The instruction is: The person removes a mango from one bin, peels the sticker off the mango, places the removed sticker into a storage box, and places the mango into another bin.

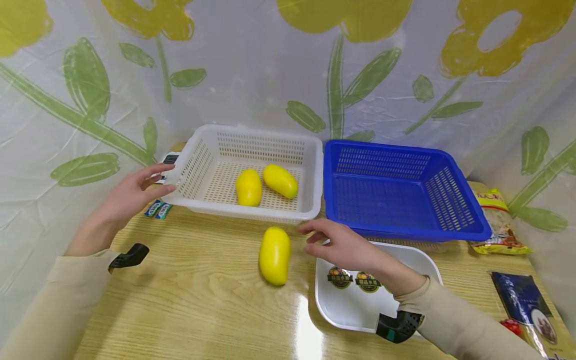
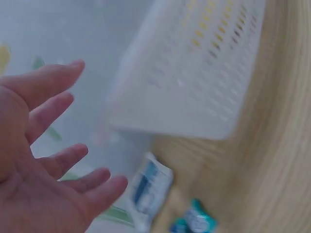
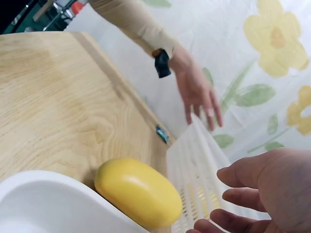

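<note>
A white slatted basket (image 1: 252,212) stands at the back of the table with two yellow mangoes (image 1: 249,187) lying inside. My left hand (image 1: 128,197) hovers at its left end, fingers spread and holding nothing; in the left wrist view a gap shows between the hand and the basket wall (image 2: 180,92). Near the basket's front right corner is my right hand (image 1: 344,245), its fingers loosely bent and nothing in them. A third mango (image 1: 275,256) lies on the wood in front of the basket, left of the right hand, and also appears in the right wrist view.
A blue basket (image 1: 382,200) stands right of the white one. Under my right forearm lies a white tray (image 1: 335,307) with round stickers. Small blue-green packets (image 1: 157,209) lie by the left hand. A yellow snack bag (image 1: 499,225) and a dark blue packet (image 1: 519,297) are at the right.
</note>
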A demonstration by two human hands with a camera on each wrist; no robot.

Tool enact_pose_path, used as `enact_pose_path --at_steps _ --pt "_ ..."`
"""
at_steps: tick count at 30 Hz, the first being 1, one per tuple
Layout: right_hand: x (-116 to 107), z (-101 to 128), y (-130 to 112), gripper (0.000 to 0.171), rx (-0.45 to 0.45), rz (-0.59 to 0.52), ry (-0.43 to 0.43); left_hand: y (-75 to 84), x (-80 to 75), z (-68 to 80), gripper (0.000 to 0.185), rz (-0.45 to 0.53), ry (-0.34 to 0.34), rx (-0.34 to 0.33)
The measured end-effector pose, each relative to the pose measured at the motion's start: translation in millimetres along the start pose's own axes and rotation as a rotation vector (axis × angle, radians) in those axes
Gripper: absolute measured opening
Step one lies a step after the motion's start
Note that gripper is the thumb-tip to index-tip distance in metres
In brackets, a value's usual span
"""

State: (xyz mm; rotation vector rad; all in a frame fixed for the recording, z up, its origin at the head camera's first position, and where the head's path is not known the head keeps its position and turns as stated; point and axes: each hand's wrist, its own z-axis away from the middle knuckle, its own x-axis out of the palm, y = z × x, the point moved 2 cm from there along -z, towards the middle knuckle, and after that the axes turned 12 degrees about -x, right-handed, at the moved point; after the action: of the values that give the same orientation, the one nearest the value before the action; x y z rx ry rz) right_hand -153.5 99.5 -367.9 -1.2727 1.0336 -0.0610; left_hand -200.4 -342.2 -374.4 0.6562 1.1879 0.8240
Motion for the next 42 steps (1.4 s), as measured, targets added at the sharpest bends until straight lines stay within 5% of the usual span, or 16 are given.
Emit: enact_pose_path --at_steps 4,9,15,20,27,42 --pt "3 -4 1 0.041 -0.013 -0.028 0.002 -25.7 2.1 -13.0 0.064 0.186 -0.051 -0.039" --pt "9 -10 5 0.039 -0.004 -0.045 -0.004 -41.4 6.1 -21.2 0.057 0.373 -0.110 0.010" --pt "20 -17 11 0.040 0.020 -0.080 -0.025 -45.7 8.5 -25.2 0.051 0.326 -0.080 0.010" --pt "29 -26 15 0.045 -0.008 -0.093 -0.067 -49.1 9.6 -25.8 0.051 0.435 -0.133 0.041" --pt "39 -42 17 0.048 -0.004 0.076 -0.099 -50.5 10.8 -26.6 0.049 0.512 -0.198 0.088" --pt "58 -75 13 0.047 -0.125 0.265 -0.286 -50.3 10.7 -26.4 0.047 0.518 -0.207 0.083"
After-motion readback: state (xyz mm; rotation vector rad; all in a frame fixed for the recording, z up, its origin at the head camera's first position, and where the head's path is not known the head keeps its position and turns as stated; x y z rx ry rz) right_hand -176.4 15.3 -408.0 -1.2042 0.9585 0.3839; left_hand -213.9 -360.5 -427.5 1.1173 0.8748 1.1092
